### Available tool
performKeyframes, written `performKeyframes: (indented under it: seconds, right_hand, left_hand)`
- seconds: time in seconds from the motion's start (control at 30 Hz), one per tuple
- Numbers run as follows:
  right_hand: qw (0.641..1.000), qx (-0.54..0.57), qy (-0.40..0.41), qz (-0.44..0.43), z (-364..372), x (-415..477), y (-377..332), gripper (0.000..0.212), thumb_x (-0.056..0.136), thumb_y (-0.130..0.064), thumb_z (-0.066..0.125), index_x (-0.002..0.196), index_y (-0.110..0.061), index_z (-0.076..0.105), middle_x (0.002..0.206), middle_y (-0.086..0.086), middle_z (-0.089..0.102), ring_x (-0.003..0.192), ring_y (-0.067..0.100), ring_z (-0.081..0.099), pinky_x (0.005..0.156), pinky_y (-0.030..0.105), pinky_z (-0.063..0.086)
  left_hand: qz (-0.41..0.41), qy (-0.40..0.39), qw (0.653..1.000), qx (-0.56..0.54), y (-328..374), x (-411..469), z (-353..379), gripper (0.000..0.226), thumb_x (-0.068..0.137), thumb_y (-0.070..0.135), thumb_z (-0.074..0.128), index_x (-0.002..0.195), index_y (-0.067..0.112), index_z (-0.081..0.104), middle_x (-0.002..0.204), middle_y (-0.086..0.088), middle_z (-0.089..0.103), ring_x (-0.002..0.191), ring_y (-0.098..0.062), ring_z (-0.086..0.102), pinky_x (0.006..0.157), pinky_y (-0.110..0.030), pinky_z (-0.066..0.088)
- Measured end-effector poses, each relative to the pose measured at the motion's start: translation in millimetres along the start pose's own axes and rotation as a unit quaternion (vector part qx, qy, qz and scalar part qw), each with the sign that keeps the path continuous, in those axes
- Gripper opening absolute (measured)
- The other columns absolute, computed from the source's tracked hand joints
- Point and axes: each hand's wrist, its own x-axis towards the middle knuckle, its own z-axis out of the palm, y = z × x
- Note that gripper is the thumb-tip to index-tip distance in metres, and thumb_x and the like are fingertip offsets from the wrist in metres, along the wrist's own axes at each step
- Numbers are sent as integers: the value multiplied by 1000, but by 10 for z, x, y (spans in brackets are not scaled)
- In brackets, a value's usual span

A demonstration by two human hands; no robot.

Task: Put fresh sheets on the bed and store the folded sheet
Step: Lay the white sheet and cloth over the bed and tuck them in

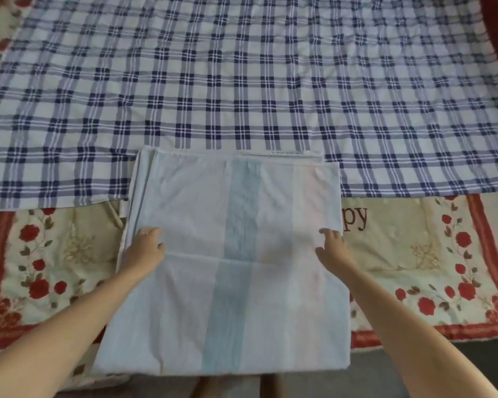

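Left hand (145, 248): fingers bent onto the folded sheet (242, 282) near its left edge; whether they grip it cannot be told.
Right hand (332, 247): fingers spread, flat at the right edge, holding nothing.
Folded sheet: pale blue, lying partly on the plaid sheet (242, 81) and partly on the floral blanket (69, 254).

The folded sheet (236, 254) covers the start of a word (355, 219) stitched on the floral blanket (400, 254); only "py" shows beside its right edge. It also hides a stretch of the near hem of the plaid sheet (242, 81). The plaid sheet runs out of view at the top and both sides, and the blanket is cut off at both sides too. My forearms are cropped by the bottom edge. Below the folded sheet's near edge is something skin-toned, dim and cropped, that I cannot make out.
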Motion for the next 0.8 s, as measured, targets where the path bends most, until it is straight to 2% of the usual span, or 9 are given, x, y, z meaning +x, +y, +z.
performKeyframes:
  seconds: [0.13, 0.23, 0.3, 0.4, 0.47, 0.53, 0.63, 0.7, 0.8]
  right_hand:
    - [997, 15, 64, -37, 116, 639, -234, 58, 91, -18, 49, 143, -15, 25, 147, 9, 24, 134, 28, 24, 106, 42, 27]
    - [991, -48, 96, -80, 179, 1111, -339, 59, 93, -26, 46, 145, -21, 19, 154, 4, 13, 140, 24, 13, 112, 42, 15]
    - [980, -80, 133, -126, 187, 1498, -516, 61, 94, -30, 44, 148, -22, 15, 157, 3, 7, 144, 22, 5, 115, 43, 7]
    - [973, -88, 140, -163, 211, 1907, -888, 71, 92, -40, 49, 149, -21, 11, 158, 2, 6, 145, 23, 2, 116, 45, -1]
    - [967, -103, 159, -171, 226, 2121, -1123, 76, 87, -49, 56, 146, -17, 21, 152, 8, 22, 142, 25, 16, 115, 45, 4]
    - [962, -98, 190, -170, 185, 2219, -1291, 73, 81, -52, 63, 136, -12, 37, 139, 12, 40, 132, 29, 33, 111, 44, 15]
    - [958, -106, 181, -195, 156, 2278, -1442, 65, 81, -51, 64, 126, -8, 48, 129, 13, 51, 122, 31, 44, 103, 42, 27]
    - [960, -99, 160, -207, 121, 2263, -1466, 57, 84, -47, 63, 123, -7, 49, 126, 15, 53, 116, 34, 48, 97, 41, 34]
    - [964, -48, 118, -234, 1, 2190, -1490, 32, 90, -36, 59, 106, -10, 50, 106, 16, 61, 95, 34, 57, 73, 37, 39]
  left_hand:
    - [-35, 56, 998, 22, 22, 766, 144, 53, 87, 17, 58, 133, -3, 40, 143, -25, 31, 130, -41, 32, 104, -49, 32]
    - [-61, 54, 997, 8, 90, 1283, 279, 51, 89, 27, 55, 130, 2, 38, 142, -19, 29, 127, -40, 34, 101, -52, 34]
    - [-78, 79, 994, 10, 104, 1591, 348, 59, 89, 36, 56, 134, 6, 34, 145, -16, 26, 129, -39, 32, 103, -51, 32]
    - [-89, 178, 979, -35, 171, 1815, 345, 77, 76, 43, 72, 134, 7, 35, 138, -18, 38, 126, -39, 38, 102, -48, 33]
    - [-85, 229, 964, -101, 178, 1875, 278, 84, 69, 34, 80, 133, 3, 35, 134, -20, 44, 121, -38, 44, 95, -44, 39]
    - [-110, 221, 958, -148, 147, 1941, 186, 81, 68, 34, 82, 130, 3, 40, 129, -16, 50, 114, -35, 51, 90, -42, 44]
    - [-126, 168, 956, -203, 69, 2047, 29, 50, 69, 39, 79, 99, 6, 57, 99, -10, 60, 92, -29, 59, 75, -38, 48]
    - [-117, 142, 951, -251, 66, 2070, -46, 37, 74, 36, 76, 86, 9, 55, 88, -7, 58, 85, -25, 57, 73, -37, 47]
    - [-88, 142, 938, -304, 132, 2046, -115, 37, 84, 26, 68, 113, 7, 56, 108, -5, 59, 97, -23, 57, 88, -38, 48]
